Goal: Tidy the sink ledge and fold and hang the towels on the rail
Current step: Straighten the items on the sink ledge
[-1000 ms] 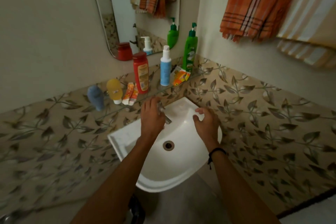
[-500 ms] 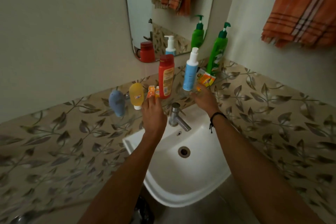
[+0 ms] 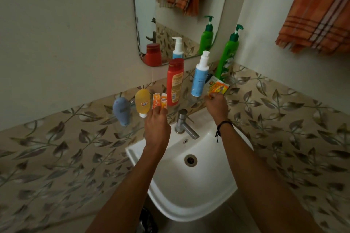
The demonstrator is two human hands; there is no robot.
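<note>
1. Head view, ledge: the glass ledge (image 3: 186,100) runs above the sink (image 3: 189,195), from 9 to 1 o'clock of the tap (image 3: 184,123). Along it, left to right, stand a grey tube (image 3: 121,110), a yellow tube (image 3: 142,101), two small orange tubes (image 3: 159,101), a red bottle (image 3: 175,81), a blue bottle (image 3: 199,79) and a green bottle (image 3: 227,56) in the corner. A sachet (image 3: 218,87) leans at the blue bottle's 4 o'clock.
2. Left hand (image 3: 158,128): it is at 10 o'clock of the tap. The fingers are straight and the tips touch the feet of the orange tubes. It grips nothing that I can see.
3. Right hand (image 3: 216,107): it is at 1 o'clock of the tap. The fingers curl at the sachet's near edge and seem to pinch it. The knuckles hide most of the fingertips, so that hold is a judgement.
4. Towels: an orange towel (image 3: 318,15) hangs at 2 o'clock of the frame, fringe down. The rail is cropped off the top. The mirror (image 3: 145,5) at 12 o'clock reflects it beside a paler towel.
5. Progress: the bottles already stand in a rough row, and only the small loose items are being handled, so the ledge looks partly tidied. The orange towel is up but hangs bunched and uneven. I judge the folding and hanging is not yet done.
</note>
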